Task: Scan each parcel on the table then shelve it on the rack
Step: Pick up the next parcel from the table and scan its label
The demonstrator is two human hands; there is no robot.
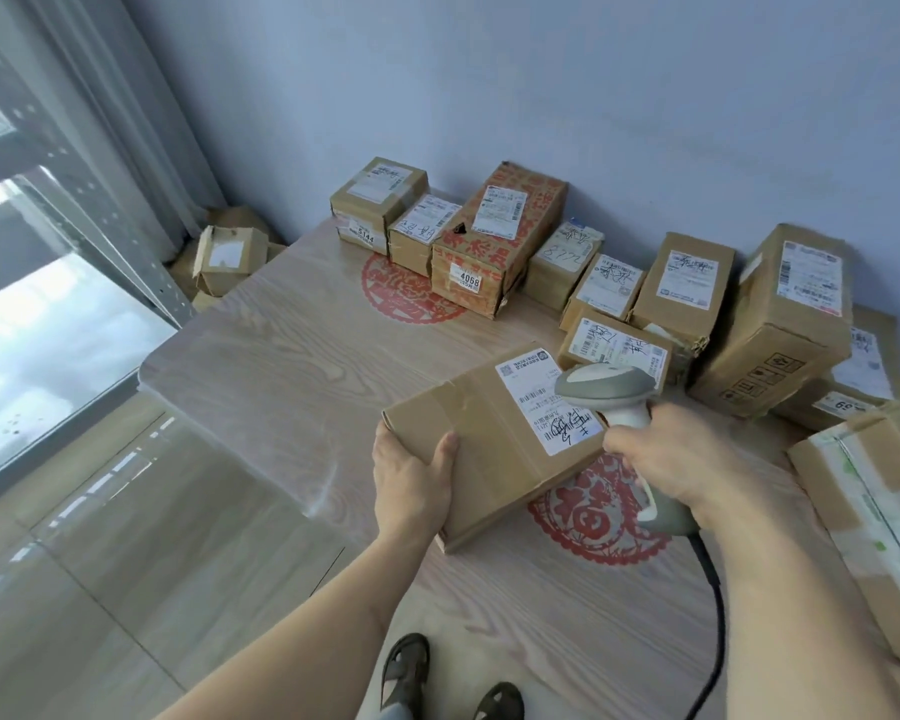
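A flat brown parcel [494, 449] with a white shipping label lies near the front of the wooden table [292, 366]. My left hand [411, 475] grips its near left corner, thumb on top. My right hand [666, 459] holds a grey-and-white barcode scanner [609, 389] by the handle, its head just above the parcel's label. A black cable runs down from the scanner. Several other labelled parcels [494, 241] stand along the table's back and right side. The grey metal rack [74, 200] stands at the far left.
A large taped box [874, 522] sits at the table's right edge. A few boxes [227, 257] lie on the floor in the corner by the curtain. Red paper-cut decals mark the tabletop. My sandalled feet show below the table's front edge.
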